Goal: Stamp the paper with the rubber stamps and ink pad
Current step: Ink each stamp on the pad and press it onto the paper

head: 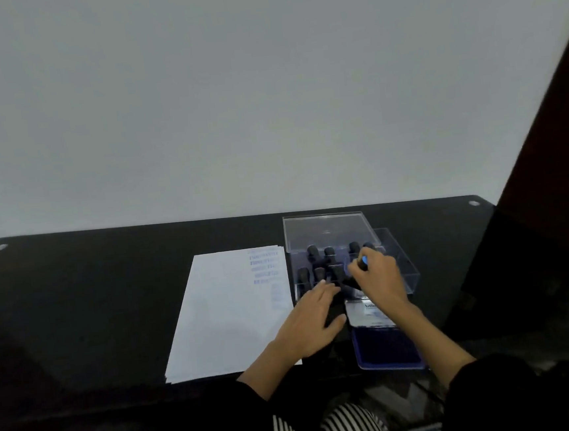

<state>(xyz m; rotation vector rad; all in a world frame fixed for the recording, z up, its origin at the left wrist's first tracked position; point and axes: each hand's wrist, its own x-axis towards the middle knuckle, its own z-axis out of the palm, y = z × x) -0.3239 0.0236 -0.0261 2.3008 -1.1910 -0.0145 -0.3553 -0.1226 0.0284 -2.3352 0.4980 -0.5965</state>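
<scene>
On the black table (77, 302) the right hand (379, 277) pinches a stamp (363, 262) over the clear box (407, 271) beside the paper (228, 318), the left hand (306, 325) lies flat and loose, and wet ink could smear the paper if the stamp slips.

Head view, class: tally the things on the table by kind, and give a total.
Paper stack: 1
Clear box: 1
Ink pad: 1
Rubber stamps: 7 visible; the right hand may hide more
Total: 10
</scene>
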